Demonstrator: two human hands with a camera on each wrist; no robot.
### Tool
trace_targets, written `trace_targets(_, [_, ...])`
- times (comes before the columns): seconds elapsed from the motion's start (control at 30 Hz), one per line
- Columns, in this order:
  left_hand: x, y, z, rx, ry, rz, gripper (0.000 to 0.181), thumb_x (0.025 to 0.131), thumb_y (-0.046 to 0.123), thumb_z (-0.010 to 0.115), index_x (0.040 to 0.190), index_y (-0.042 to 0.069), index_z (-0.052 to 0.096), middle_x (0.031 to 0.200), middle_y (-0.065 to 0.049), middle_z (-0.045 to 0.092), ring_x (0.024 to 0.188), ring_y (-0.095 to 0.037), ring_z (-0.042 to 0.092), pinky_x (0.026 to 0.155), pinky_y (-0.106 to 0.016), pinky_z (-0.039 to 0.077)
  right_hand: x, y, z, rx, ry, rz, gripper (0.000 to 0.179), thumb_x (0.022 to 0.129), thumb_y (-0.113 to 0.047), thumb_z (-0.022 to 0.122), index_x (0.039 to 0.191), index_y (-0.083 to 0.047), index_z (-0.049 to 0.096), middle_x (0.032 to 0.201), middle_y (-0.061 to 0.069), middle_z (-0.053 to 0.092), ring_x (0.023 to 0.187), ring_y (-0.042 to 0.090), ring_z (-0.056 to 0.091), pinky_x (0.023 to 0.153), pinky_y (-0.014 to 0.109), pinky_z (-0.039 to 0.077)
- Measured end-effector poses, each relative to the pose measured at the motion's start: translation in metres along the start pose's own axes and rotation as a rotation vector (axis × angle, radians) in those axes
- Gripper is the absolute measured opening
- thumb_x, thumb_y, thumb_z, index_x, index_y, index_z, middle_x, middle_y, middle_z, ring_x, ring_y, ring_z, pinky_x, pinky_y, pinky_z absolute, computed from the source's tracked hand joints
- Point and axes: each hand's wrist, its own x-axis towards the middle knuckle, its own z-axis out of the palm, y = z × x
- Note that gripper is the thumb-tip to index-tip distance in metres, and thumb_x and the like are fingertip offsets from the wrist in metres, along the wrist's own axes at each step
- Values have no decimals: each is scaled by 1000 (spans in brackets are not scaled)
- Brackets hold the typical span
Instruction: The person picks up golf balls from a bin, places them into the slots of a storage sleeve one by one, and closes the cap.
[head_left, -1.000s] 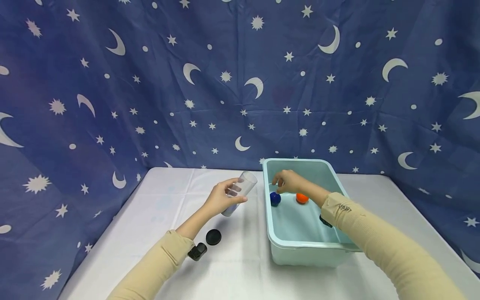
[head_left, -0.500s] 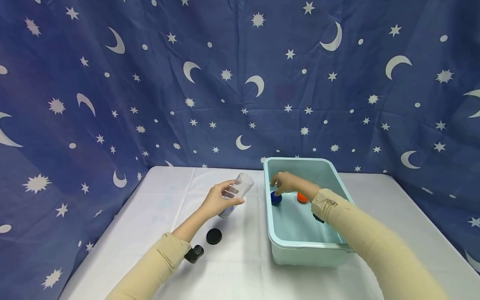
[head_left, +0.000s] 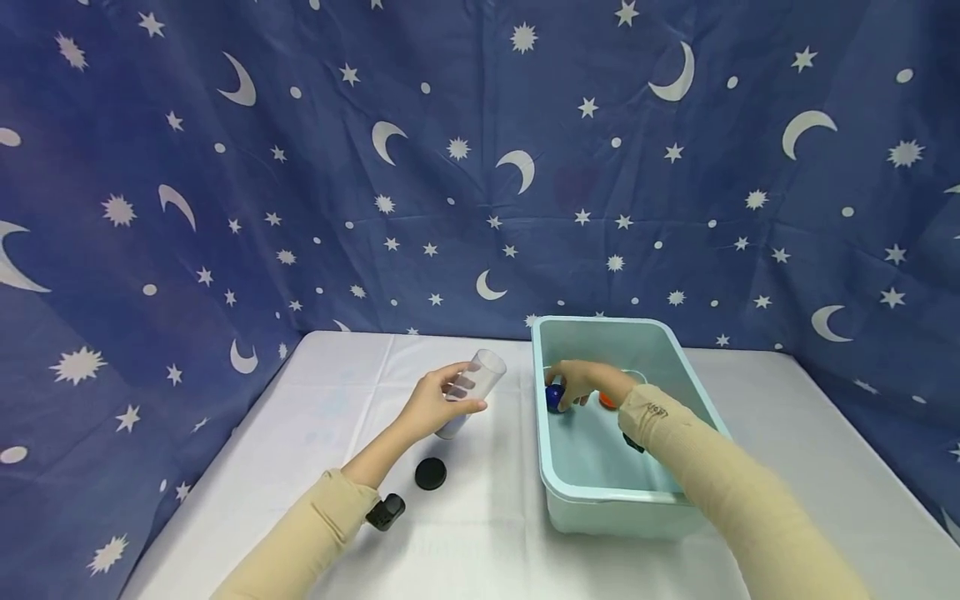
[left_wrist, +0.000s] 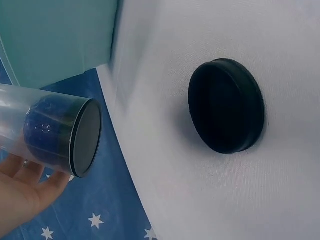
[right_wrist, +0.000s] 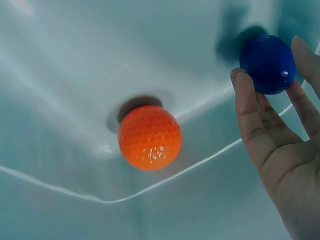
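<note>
My left hand (head_left: 431,404) grips a clear plastic tube (head_left: 486,372), tilted with its mouth up toward the right, above the white table. In the left wrist view a dark cap closes the tube's near end, and a rounded blue shape (left_wrist: 45,131) shows through the wall. Down inside the pale teal bin (head_left: 542,450), my right hand (head_left: 581,382) has its fingertips and thumb around a glossy blue ball (right_wrist: 267,65). Beside that hand, a dimpled orange golf ball (right_wrist: 150,137) lies on the bin floor; the hand partly covers it in the head view.
A round black lid (head_left: 431,473) lies on the white-covered table (head_left: 480,542), below the left hand. The bin's walls rise around the right hand. Behind the table hangs a blue curtain (head_left: 420,208) with moons and stars.
My right hand has lowered onto the blue ball and its fingers have closed around it. The left hand with the tube has shifted slightly left and down.
</note>
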Motion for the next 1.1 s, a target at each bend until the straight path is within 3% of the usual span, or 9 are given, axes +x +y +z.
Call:
trace_targets(0.37, [-1,-1,3,31,-11,10,56,76,16,78,128,10,57,105,-15,68,95,-27,64,79,-37,55,0,-9,11,-59,-9,-19,32,80,0,71,108,-2,56,83,10,60,64,15,59,59,25,54])
trace_targets(0.5, [-1,-1,3,42,-17,15,57,75,17,79,127,10,57,105,-15,68,95,-26,64,80,-37,54,-3,-9,16,-50,-1,-18,36,77,4,73,108,0,56,87,10,59,66,16,60,63,28,56])
trace_targets(0.67, [-3,-2,2,47,-10,-2,56,75,17,79,127,12,58,105,-14,68,95,-25,64,80,-38,54,-5,-12,18,-92,28,-82,38,75,4,74,109,1,57,95,14,61,67,17,59,63,27,55])
trace_targets(0.83, [-4,-1,4,45,-24,14,56,75,16,79,127,10,58,105,-15,68,95,-26,64,80,-38,54,-7,-14,13,-132,22,-70,35,76,2,74,107,-1,58,101,16,59,67,18,60,62,26,55])
trace_targets(1.1, [-4,1,5,47,-47,21,56,77,18,78,128,10,57,108,-18,67,97,-29,63,79,-38,54,-17,-14,1,-163,-17,-43,33,77,-2,74,106,-4,59,89,8,57,64,14,54,58,20,46])
